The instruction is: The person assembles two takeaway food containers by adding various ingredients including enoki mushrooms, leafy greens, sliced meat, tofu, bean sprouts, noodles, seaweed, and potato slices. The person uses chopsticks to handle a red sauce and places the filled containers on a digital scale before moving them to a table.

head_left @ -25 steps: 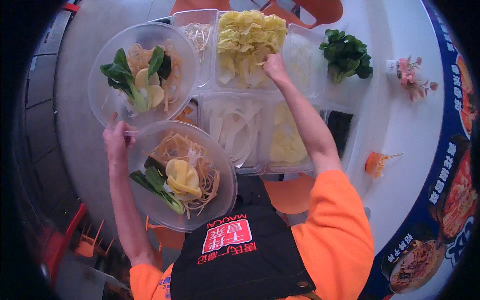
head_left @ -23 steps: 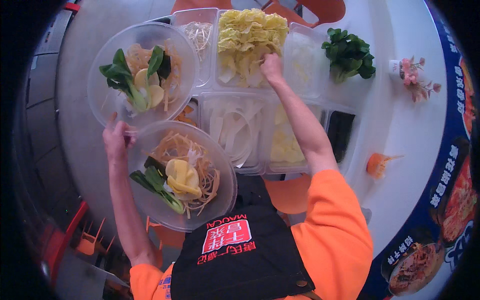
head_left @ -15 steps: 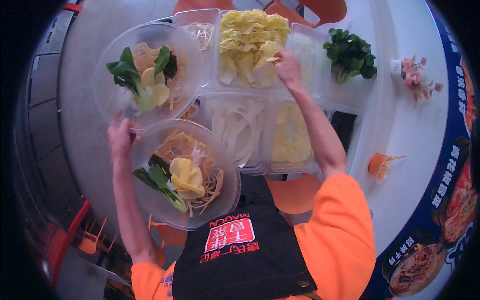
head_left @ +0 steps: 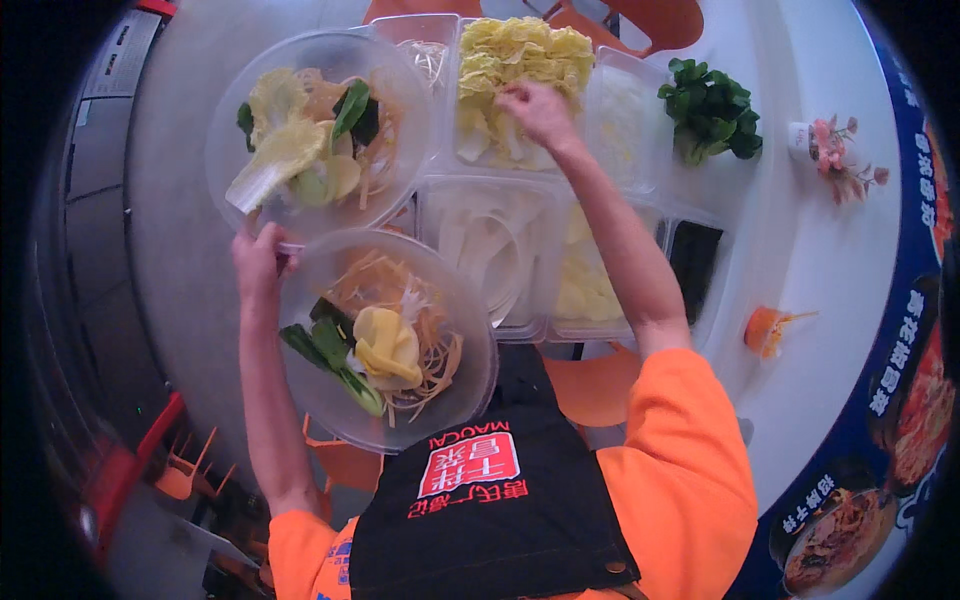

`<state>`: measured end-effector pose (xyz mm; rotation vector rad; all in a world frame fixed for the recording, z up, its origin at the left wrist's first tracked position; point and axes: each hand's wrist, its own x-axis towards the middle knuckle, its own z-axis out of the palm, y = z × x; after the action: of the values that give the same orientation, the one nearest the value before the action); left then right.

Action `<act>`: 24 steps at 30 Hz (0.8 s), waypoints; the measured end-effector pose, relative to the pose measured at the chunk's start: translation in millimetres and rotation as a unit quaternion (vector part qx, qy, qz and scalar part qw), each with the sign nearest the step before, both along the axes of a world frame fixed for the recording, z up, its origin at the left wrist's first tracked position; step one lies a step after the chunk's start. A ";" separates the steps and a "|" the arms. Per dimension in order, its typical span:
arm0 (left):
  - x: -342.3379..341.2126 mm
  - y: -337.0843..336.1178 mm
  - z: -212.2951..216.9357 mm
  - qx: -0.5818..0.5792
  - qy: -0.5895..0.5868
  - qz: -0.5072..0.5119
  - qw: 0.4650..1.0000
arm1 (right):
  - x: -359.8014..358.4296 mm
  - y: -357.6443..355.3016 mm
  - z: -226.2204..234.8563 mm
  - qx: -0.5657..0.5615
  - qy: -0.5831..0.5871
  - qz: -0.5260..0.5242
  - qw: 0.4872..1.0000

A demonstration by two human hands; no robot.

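Note:
My left hand [head_left: 263, 252] is closed at the rims of two clear round bowls where they meet. The far bowl [head_left: 225, 120] holds noodle-like strips, bok choy, pale slices and a napa cabbage leaf [head_left: 275, 158] lying across the top. Similar strips, bok choy and yellowish slices lie in the near bowl [head_left: 455, 400]. Over a clear bin of napa cabbage [head_left: 525, 45], my right hand [head_left: 540, 115] has its fingers curled together among the leaves. Its fingertips are partly hidden, but they appear to pinch a leaf.
Beside the cabbage are bins of bean sprouts [head_left: 424, 62] and pale shreds [head_left: 622, 115]. Nearer are bins of wide white noodles [head_left: 490, 255], yellow slices [head_left: 585, 280] and a dark sheet-like food [head_left: 693, 262]. Bok choy [head_left: 712, 115], a flower pot [head_left: 800, 140] and an orange cup [head_left: 762, 330] stand right.
A napa cabbage leaf now lies in the far bowl, over the bok choy. My right hand has shifted left over the cabbage bin. My left hand remains at the rims.

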<state>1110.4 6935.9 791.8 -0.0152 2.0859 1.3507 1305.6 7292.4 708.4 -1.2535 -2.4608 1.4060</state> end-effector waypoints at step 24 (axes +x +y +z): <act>3.0 -23.0 0.9 -0.030 -0.002 0.076 0.997 | 42.8 24.7 -54.9 0.106 0.156 -0.076 0.979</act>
<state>1113.4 6912.9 792.7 -0.2048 2.1579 1.3743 1348.4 7317.1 653.5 -1.0585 -2.1862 1.1638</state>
